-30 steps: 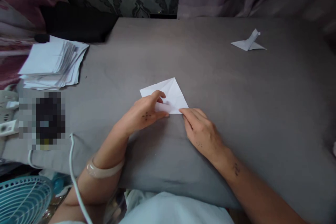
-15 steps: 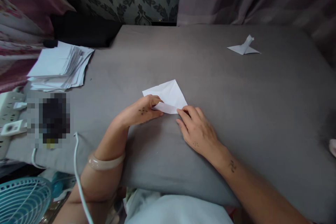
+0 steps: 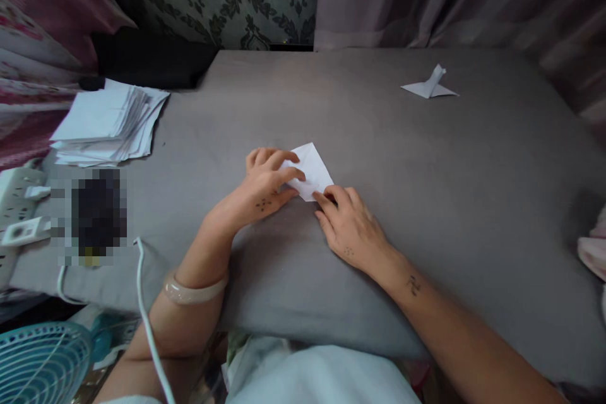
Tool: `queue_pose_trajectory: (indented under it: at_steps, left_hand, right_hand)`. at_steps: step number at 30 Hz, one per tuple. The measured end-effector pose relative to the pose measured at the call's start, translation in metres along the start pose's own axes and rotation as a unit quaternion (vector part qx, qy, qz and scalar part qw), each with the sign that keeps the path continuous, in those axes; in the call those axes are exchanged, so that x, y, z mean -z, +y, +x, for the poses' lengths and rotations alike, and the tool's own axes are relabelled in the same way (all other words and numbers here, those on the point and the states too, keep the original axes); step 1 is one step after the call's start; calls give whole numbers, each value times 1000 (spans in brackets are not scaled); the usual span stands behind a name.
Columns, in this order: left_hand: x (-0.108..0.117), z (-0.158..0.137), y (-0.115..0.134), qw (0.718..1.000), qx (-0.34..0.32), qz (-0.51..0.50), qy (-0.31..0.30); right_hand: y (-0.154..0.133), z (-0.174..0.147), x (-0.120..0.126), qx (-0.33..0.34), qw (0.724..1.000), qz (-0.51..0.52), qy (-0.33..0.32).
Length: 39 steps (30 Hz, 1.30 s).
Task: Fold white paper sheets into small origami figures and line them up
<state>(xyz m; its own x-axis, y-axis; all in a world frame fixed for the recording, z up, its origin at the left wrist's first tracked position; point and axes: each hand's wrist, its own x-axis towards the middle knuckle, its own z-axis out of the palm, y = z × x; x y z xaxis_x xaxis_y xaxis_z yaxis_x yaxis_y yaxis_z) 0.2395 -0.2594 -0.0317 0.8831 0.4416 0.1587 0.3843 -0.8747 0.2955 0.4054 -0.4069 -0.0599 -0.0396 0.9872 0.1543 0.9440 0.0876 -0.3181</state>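
Note:
A white folded sheet of paper (image 3: 313, 167) lies on the grey cloth surface in front of me, one corner pointing away. My left hand (image 3: 267, 183) rests over its left side with fingers apart, index finger and thumb touching the paper and hiding that part. At the near right corner, my right hand (image 3: 350, 224) has its fingertips closed on the paper's edge. Farther off to the right stands a folded white paper figure (image 3: 430, 87), with flat pointed sides and an upright piece.
A stack of white paper (image 3: 97, 117) sits at the left, before a black folded item (image 3: 156, 60). Power strips (image 3: 21, 202) and a blurred dark patch (image 3: 99, 214) are nearer. A white cable (image 3: 144, 303) crosses my left arm; a blue fan (image 3: 42, 360) stands below.
The raised near flap of the paper now lies flat. My left hand has loosened its pinch and spread its fingers over the sheet. My right hand stays at the corner.

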Motion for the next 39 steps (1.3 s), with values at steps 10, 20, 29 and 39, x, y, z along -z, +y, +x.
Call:
queue_pose_trajectory:
  at_steps: [10,20,29,39]
  left_hand:
    - [-11,2,-6,997,10,17,75]
    - [-19,6,8,996,-27,-88,14]
    - [-18,9,13,987,-40,-140,-71]
    - [-19,9,18,989,-63,-107,-80]
  right_hand:
    - [0,-1,1,13,1000,-7,-4]
    - [1,-2,2,7,1000,2,-7]
    - [12,-6,9,6,995,100,-19]
    - [38,-1,13,-142,943,300,4]
